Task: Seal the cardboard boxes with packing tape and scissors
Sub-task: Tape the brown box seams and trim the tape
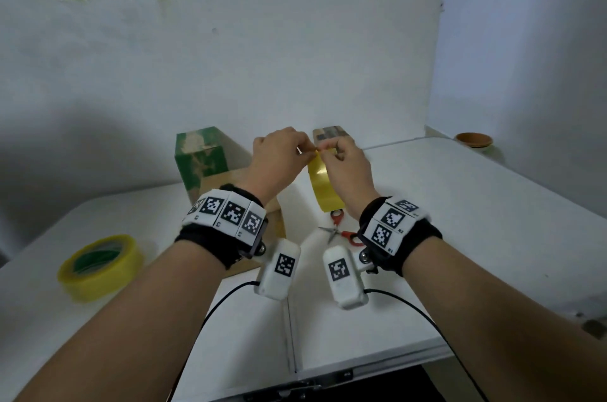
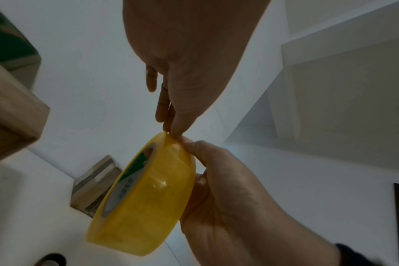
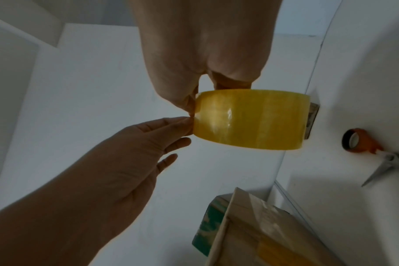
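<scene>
A yellow tape roll (image 1: 323,185) (image 2: 146,198) (image 3: 251,118) is held on edge in the air above the table. My right hand (image 1: 331,152) (image 3: 198,97) grips it from the right, thumb on one rim and fingers round the other side. My left hand (image 1: 300,150) (image 2: 171,131) pinches the tape end at the top of the roll. An open brown cardboard box (image 1: 230,180) (image 3: 251,225) lies below my left wrist. Red-handled scissors (image 1: 341,231) (image 3: 376,154) lie on the table below my right wrist.
A green box (image 1: 200,155) stands behind the brown one. A small taped box (image 1: 331,134) (image 2: 96,183) sits by the wall. A second yellow tape roll (image 1: 100,265) lies flat at the left. A brown bowl (image 1: 474,139) sits far right on the white table (image 1: 460,221).
</scene>
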